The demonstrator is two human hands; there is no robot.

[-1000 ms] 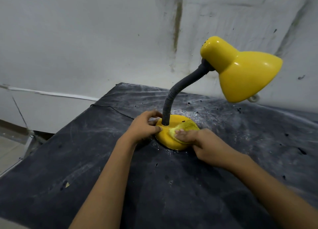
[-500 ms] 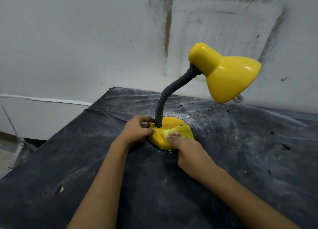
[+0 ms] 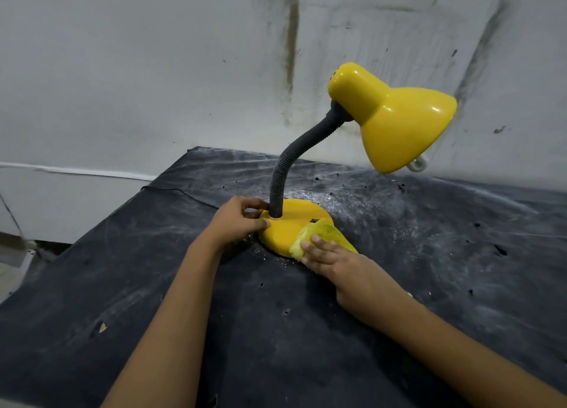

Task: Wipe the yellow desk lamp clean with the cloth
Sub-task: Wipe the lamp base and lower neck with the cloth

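Note:
The yellow desk lamp (image 3: 395,119) stands on the dark table (image 3: 306,331), its shade tilted down to the right on a grey flexible neck (image 3: 294,159). Its round yellow base (image 3: 288,226) sits in the middle of the view. My left hand (image 3: 236,220) grips the base's left rim beside the neck. My right hand (image 3: 334,254) presses a yellow-green cloth (image 3: 322,232) flat against the base's front right edge. The cloth hangs partly over the rim onto the table.
The table's black covering is dusty, scuffed and pitted with small holes. A thin black cord (image 3: 181,193) runs off the left edge. A stained white wall (image 3: 153,70) rises right behind the table. The floor drops away at the left.
My right hand has slid the cloth from the top of the base down to its front right edge. My left hand stays on the base. The view has shifted slightly.

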